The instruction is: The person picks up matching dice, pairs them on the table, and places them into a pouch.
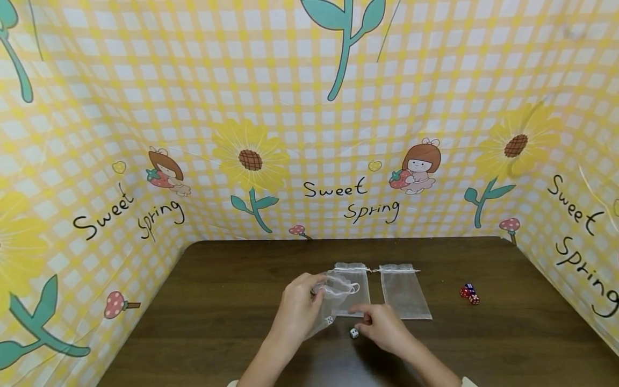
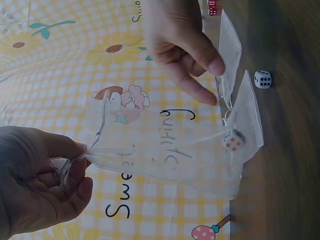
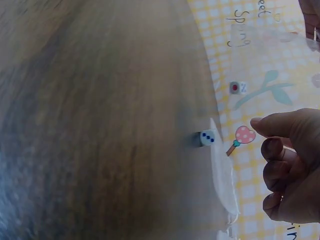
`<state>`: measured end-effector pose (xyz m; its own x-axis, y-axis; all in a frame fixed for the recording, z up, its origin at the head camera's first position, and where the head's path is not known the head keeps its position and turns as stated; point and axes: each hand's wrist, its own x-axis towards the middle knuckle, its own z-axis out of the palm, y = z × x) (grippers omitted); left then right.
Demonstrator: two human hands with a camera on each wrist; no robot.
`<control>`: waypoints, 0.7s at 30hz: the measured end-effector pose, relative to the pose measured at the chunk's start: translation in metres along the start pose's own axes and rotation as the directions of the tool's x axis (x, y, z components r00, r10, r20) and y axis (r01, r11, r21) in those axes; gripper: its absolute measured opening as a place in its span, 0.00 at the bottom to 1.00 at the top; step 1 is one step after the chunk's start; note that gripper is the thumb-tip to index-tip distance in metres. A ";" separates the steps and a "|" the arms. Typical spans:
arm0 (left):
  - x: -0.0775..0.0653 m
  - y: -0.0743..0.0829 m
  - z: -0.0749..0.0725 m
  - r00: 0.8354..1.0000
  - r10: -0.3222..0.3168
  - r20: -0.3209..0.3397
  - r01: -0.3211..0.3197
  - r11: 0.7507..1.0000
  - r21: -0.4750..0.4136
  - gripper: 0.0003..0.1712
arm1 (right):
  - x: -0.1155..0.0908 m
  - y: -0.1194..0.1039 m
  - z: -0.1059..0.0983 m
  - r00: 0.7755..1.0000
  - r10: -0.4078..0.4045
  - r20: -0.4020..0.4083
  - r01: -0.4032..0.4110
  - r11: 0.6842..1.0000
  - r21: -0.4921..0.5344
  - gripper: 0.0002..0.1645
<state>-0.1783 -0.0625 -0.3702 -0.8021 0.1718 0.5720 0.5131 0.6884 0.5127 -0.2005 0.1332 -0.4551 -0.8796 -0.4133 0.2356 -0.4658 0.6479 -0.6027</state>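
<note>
My left hand (image 1: 301,303) pinches a sheer white drawstring bag (image 2: 165,155) near its gathered mouth and holds it up off the table. Inside, toward the bottom of the bag, sits a white die (image 2: 233,141). A second white die (image 1: 354,333) lies on the table just by the fingertips of my right hand (image 1: 387,329). In the left wrist view a gap shows between that die and the right hand. The right thumb and index finger stretch forward with nothing between them, and the other fingers bend inward.
Two more sheer bags, a left one (image 1: 352,274) and a right one (image 1: 405,295), lie flat side by side beyond the hands. Off to the right is a small cluster of red and blue dice (image 1: 470,294). Yellow checked cloth (image 1: 338,140) walls the brown table (image 1: 217,301).
</note>
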 end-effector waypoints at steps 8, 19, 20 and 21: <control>0.000 -0.001 0.000 1.000 0.003 -0.006 -0.003 1.000 0.004 0.12 | 0.000 0.006 0.008 0.999 -0.024 0.027 0.025 0.999 -0.037 0.15; 0.000 -0.001 0.000 1.000 0.009 -0.002 -0.009 1.000 -0.002 0.13 | -0.001 0.014 0.013 0.997 -0.025 0.069 0.030 0.997 -0.073 0.12; 0.001 -0.001 0.001 1.000 0.011 -0.003 -0.011 1.000 -0.002 0.13 | -0.001 0.014 0.014 0.997 -0.023 0.068 0.028 0.997 -0.076 0.12; 0.001 -0.001 0.001 1.000 0.014 -0.004 -0.014 1.000 -0.002 0.13 | -0.001 0.015 0.015 0.998 -0.019 0.067 0.024 0.997 -0.078 0.12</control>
<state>-0.1797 -0.0624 -0.3711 -0.7934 0.1787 0.5819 0.5251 0.6846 0.5056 -0.2051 0.1338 -0.4757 -0.8622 -0.4674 0.1952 -0.4930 0.6857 -0.5355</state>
